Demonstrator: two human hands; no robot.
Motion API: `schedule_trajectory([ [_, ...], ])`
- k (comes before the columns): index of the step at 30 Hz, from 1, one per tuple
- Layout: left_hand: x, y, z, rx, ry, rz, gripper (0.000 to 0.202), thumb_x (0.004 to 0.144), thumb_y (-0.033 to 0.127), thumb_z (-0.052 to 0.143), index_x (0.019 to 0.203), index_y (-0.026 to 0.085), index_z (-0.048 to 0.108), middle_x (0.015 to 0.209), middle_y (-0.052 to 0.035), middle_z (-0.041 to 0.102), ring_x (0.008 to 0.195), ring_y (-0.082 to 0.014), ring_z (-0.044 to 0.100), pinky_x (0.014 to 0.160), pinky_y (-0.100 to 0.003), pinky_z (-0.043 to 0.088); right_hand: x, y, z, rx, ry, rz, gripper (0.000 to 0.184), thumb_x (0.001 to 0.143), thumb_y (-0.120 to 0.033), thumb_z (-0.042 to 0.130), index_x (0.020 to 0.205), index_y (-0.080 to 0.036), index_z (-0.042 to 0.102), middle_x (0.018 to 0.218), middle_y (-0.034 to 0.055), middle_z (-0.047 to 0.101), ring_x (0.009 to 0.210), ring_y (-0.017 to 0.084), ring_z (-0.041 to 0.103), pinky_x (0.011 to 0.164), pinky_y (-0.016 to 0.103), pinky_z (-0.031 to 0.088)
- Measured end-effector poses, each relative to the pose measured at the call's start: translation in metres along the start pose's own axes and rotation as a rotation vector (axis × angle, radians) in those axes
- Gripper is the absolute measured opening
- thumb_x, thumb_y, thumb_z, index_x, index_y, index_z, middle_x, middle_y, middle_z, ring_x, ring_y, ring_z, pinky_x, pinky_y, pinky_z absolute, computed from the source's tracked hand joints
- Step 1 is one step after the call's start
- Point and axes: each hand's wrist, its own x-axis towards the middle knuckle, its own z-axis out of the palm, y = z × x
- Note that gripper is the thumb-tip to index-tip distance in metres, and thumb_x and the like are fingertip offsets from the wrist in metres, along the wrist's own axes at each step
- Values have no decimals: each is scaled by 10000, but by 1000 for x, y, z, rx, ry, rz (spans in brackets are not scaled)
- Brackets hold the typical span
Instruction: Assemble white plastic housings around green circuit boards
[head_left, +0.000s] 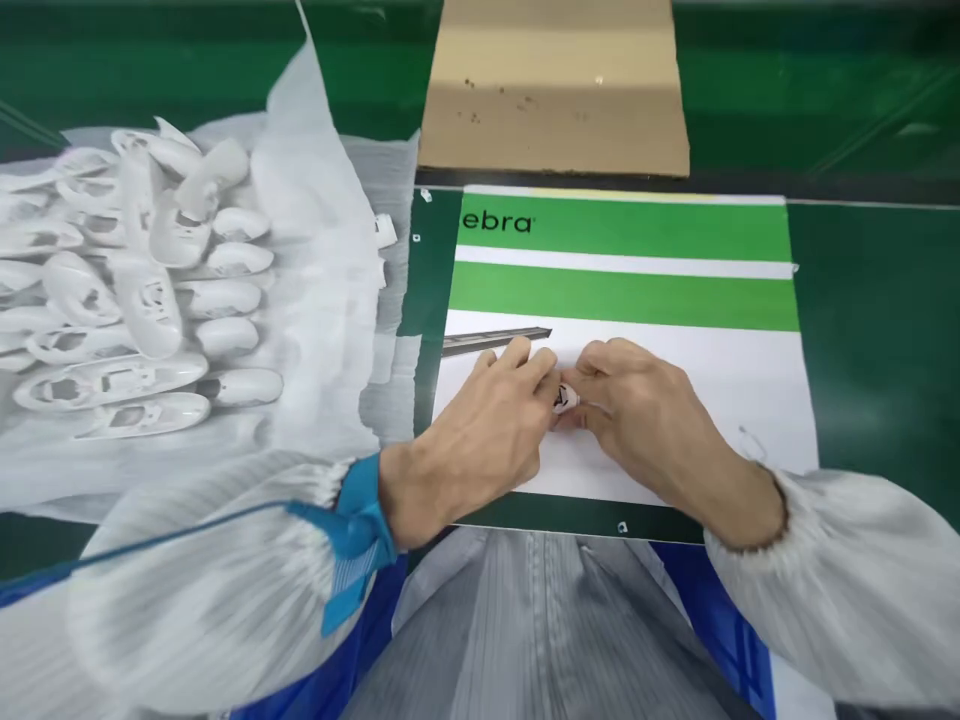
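Observation:
Between the fingertips of both hands is a small white plastic part [566, 399] with dark markings or openings on its face. Most of it is hidden by the fingers. My left hand [487, 425], with a blue wrist strap [358, 525], grips it from the left with bent fingers. From the right, my right hand [649, 420] pinches the same part. Both hands are over a white and green printed sheet [720, 400]. A slim grey metal tool [495, 339], perhaps a cutter blade, lies on the sheet just beyond my left hand.
Many white plastic shells [150, 300] lie piled on white foam wrapping [322, 330] to the left. Beyond the sheet is a brown cardboard piece [555, 90]. Small white scraps [622, 527] dot the green table [885, 350]. A blue cord [187, 528] runs along the left sleeve.

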Motion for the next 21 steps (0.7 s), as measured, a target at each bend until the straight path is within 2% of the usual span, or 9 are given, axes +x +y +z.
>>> schedule_trajectory([
  [2, 1, -5, -4, -9, -57, 87, 157, 893, 123, 469, 893, 146, 625, 987, -111, 569, 958, -266, 480, 782, -428, 403, 1, 1, -3, 34, -46, -10, 101, 887, -207, 653, 792, -182, 674, 780, 25, 602, 750, 173, 530, 654, 304, 410],
  [4, -3, -10, -6, -15, -44, 124, 209, 956, 156, 426, 959, 157, 635, 1013, -108, 584, 988, -266, 479, 827, -439, 404, -2, -3, -1, -75, -1, -42, 106, 894, -121, 601, 829, -158, 677, 789, 39, 599, 760, 185, 522, 684, 321, 413],
  [7, -10, -14, -8, -122, 40, 57, 257, 1016, 283, 411, 1149, 157, 593, 1102, -110, 587, 1034, -252, 480, 891, -436, 424, -8, -10, 7, -240, 119, -73, 205, 867, 10, 514, 877, -117, 674, 809, 60, 590, 765, 198, 501, 701, 339, 400],
  [10, -2, -14, -10, -303, 139, -44, 333, 1011, 376, 444, 1253, 162, 529, 1186, -101, 577, 1084, -228, 484, 952, -406, 441, -12, -15, 13, -212, 172, -63, 245, 849, 36, 494, 813, -136, 664, 808, 60, 596, 739, 191, 490, 689, 331, 391],
  [12, 12, -13, -8, -317, 232, -53, 339, 1028, 371, 390, 1248, 152, 523, 1217, -104, 570, 1096, -226, 476, 982, -413, 432, -13, -16, 15, -191, 183, -50, 261, 822, 56, 494, 777, -140, 659, 805, 65, 608, 732, 190, 496, 689, 329, 392],
  [14, 26, -14, -3, -287, 284, -36, 341, 1041, 342, 326, 1211, 131, 534, 1208, -116, 564, 1068, -229, 472, 977, -423, 432, -13, -17, 16, -196, 196, -45, 226, 822, 38, 513, 815, -120, 674, 796, 73, 614, 728, 195, 505, 684, 333, 399],
  [17, 35, -17, 5, -275, 287, -40, 330, 1042, 308, 303, 1141, 106, 544, 1158, -126, 562, 1032, -228, 472, 961, -419, 438, -12, -20, 17, -237, 212, -38, 186, 826, 5, 544, 877, -97, 690, 768, 76, 612, 718, 207, 506, 673, 344, 413],
  [21, 31, -17, 2, -276, 244, -19, 305, 1040, 306, 304, 1076, 121, 544, 1122, -129, 572, 996, -227, 481, 936, -420, 445, -14, -25, 14, -241, 231, -43, 295, 763, 72, 491, 881, -84, 712, 811, 108, 649, 749, 229, 513, 697, 358, 444],
])
